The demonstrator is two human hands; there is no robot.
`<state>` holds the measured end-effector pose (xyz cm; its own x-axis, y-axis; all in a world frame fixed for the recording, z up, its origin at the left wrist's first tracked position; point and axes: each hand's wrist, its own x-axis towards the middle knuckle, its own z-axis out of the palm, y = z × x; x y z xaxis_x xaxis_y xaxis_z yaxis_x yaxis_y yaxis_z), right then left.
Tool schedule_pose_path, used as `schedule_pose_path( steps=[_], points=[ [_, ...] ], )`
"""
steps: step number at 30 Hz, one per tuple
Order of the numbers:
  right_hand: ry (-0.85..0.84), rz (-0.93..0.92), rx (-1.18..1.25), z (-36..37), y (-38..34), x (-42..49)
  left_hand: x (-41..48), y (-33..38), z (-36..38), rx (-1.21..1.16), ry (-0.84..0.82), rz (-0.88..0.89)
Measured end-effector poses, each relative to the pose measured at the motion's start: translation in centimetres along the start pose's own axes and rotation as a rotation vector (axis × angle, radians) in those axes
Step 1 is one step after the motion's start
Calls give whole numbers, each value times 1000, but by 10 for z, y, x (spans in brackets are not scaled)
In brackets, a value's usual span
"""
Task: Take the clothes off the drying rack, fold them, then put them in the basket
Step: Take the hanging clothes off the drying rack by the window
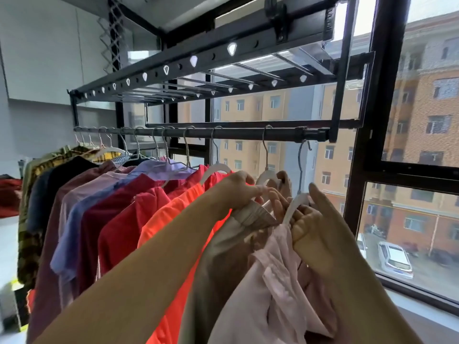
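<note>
Pale pink thin-fabric garment (273, 281) is the piece being taken down, so the job is at its first step: unhanging. Folding is not yet begun, and no basket is in view. The garment hangs below the right end of the black metal hanging rail (236, 133), on a white plastic hanger with a grey wire hook (296, 203). The right hand (315, 227) has its fingers curled tight round that hanger's shoulder, and the garment falls straight beneath the fist. The left hand (238, 192), also below the rail and a little further left along it, is closed on a beige garment with a ribbed band (255, 216), bunching it aside. The hook's top sits right at the rail's underside near its end; whether it is caught there I cannot tell. Next, I judge, the hanger must come clear of the rail and toward the body. Then the pink cloth can be slipped off without dragging the beige neighbour along.
</note>
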<state>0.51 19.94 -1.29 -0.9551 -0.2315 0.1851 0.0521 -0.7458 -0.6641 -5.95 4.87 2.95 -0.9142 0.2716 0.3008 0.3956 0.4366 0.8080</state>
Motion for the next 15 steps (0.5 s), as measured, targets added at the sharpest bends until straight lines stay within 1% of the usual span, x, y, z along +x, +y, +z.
schedule_pose_path(
  steps=[3, 4, 6, 8, 12, 15],
  points=[
    [32, -42, 106, -2, 5, 2, 5, -1, -4, -107, -27, -54],
    [15, -51, 158, -2, 6, 2, 6, -3, -7, -151, -10, -81],
    [-11, -51, 155, -2, 10, 3, 9, -2, -20, -235, 49, -112],
    [-62, -38, 135, 2, 12, 2, 8, 4, -44, -236, 82, -70],
    [-130, -37, 136, 8, 18, 3, -14, 17, -91, -158, 56, 57],
    [-172, -59, 168, 21, 32, 6, -44, 7, -90, -207, 29, 78]
  ],
)
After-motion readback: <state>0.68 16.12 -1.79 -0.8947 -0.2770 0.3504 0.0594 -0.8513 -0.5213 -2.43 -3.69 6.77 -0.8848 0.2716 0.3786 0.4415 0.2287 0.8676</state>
